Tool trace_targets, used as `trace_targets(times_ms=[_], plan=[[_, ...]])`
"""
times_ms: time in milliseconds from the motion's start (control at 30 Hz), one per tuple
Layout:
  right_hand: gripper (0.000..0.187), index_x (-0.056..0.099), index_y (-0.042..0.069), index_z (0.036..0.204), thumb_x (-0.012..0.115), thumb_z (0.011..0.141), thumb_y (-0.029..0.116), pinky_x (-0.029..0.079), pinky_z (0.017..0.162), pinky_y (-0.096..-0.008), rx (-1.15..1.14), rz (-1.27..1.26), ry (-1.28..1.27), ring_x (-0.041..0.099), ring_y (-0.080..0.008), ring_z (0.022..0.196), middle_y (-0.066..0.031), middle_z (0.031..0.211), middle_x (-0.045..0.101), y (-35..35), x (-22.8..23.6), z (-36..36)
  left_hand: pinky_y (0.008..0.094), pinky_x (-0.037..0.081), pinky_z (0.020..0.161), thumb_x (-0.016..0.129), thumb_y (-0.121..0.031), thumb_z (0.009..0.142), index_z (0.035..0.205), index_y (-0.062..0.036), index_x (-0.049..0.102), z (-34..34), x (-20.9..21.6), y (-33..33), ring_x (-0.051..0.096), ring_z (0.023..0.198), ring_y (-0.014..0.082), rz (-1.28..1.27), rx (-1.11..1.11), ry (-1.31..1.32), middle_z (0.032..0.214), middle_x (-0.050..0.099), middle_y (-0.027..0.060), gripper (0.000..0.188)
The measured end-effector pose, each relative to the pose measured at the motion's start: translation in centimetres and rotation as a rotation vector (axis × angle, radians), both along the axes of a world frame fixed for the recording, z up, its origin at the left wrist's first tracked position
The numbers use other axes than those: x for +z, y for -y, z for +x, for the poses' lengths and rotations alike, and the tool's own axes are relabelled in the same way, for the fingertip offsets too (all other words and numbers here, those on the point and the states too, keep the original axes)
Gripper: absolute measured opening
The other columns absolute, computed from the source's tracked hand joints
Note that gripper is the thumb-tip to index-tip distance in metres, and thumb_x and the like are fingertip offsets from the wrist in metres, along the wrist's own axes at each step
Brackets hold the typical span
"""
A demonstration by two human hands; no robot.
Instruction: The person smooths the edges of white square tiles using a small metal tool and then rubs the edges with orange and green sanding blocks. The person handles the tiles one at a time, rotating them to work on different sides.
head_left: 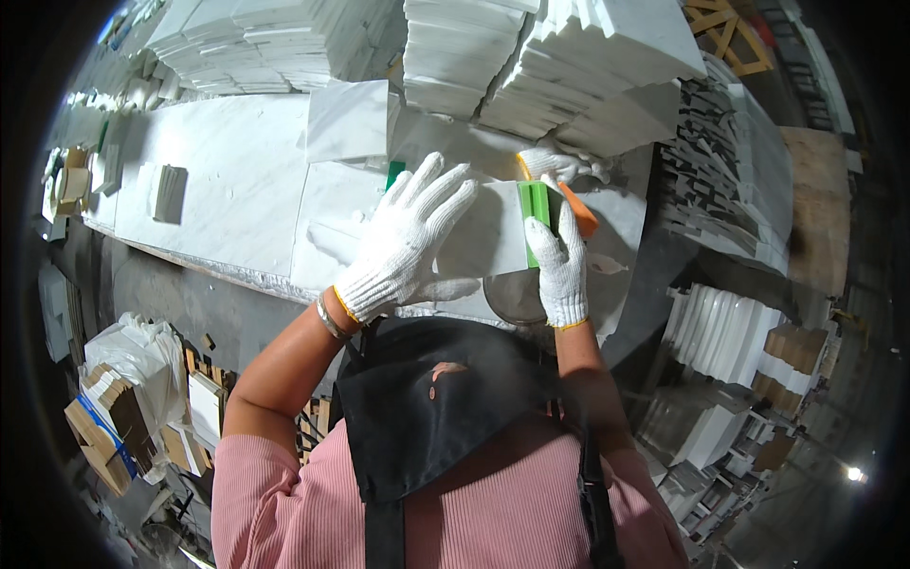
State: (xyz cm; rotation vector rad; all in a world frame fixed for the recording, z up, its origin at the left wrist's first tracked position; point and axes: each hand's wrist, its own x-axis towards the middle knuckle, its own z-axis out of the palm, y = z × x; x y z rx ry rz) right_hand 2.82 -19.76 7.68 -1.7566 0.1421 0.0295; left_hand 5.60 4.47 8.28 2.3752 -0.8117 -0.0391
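A pale marble tile (485, 225) lies on the bench in front of me. My left hand (408, 232), in a white knit glove, reaches over its left side with fingers stretched out and holds nothing; whether the palm presses on the stone I cannot tell. My right hand (559, 261), gloved the same way, has its thumb and fingers around a bright green block (536, 213) at the tile's right edge. Just beyond that hand are an orange piece (580, 211) and a crumpled white glove (564, 166). A small dark green piece (394, 174) shows behind my left fingers.
Tall stacks of marble tiles (588, 66) line the back of the bench (218, 190). A square tile stack (346, 121) stands behind my left hand. Near my apron is a round grey disc (517, 296). Thin offcuts (166, 192) lie left; more stacked slabs (725, 322) stand right.
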Motion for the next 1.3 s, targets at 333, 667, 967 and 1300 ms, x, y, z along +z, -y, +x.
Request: trace_targets(times_ms=[333,667,967,1300], plan=[[0.056,0.048,0.005,0.15,0.067,0.098,0.012,0.051,0.089,-0.0281,-0.073,0.11,-0.228,0.06,-0.0099,0.098,-0.004,0.12,0.061,-0.2,1.1,-1.5,0.0595,0.029,0.119,0.082,-0.055,0.073,0.153,-0.0039,0.043,-0.2,-0.3,0.1,0.031,0.15,0.0444,0.002,0.014,0.01,0.159,0.04,0.0191,0.103],[0.056,0.048,0.001,0.148,0.062,0.1,0.024,0.047,0.102,-0.0306,-0.251,0.583,-0.141,0.062,-0.0161,0.116,-0.0076,0.132,0.062,1.6,-0.5,-2.1,0.0557,0.039,0.106,0.087,-0.059,0.065,0.138,-0.0031,0.057,-4.0,0.8,1.1,0.052,0.127,0.0434,-0.044,0.297,0.061,0.14,0.056,0.0182,0.097],[0.052,0.051,0.002,0.146,0.063,0.099,0.022,0.047,0.102,-0.0326,-0.28,0.702,-0.182,0.059,-0.016,0.115,-0.0069,0.128,0.061,-0.5,-0.3,-1.5,0.0569,0.037,0.113,0.09,-0.053,0.059,0.138,-0.008,0.058,0.2,2.6,-0.9,0.042,0.14,0.0414,0.093,-0.013,0.094,0.144,0.051,0.0163,0.097],[0.067,0.038,0.006,0.158,0.068,0.1,0.021,0.052,0.1,-0.0324,-0.236,0.379,-0.127,0.063,-0.0177,0.117,-0.0094,0.132,0.063,-1.7,-1.6,-1.8,0.0651,0.028,0.118,0.091,-0.048,0.057,0.142,-0.0077,0.055,0.5,1.1,0.6,0.035,0.146,0.0445,0.079,-0.099,0.044,0.152,0.047,0.0154,0.101]])
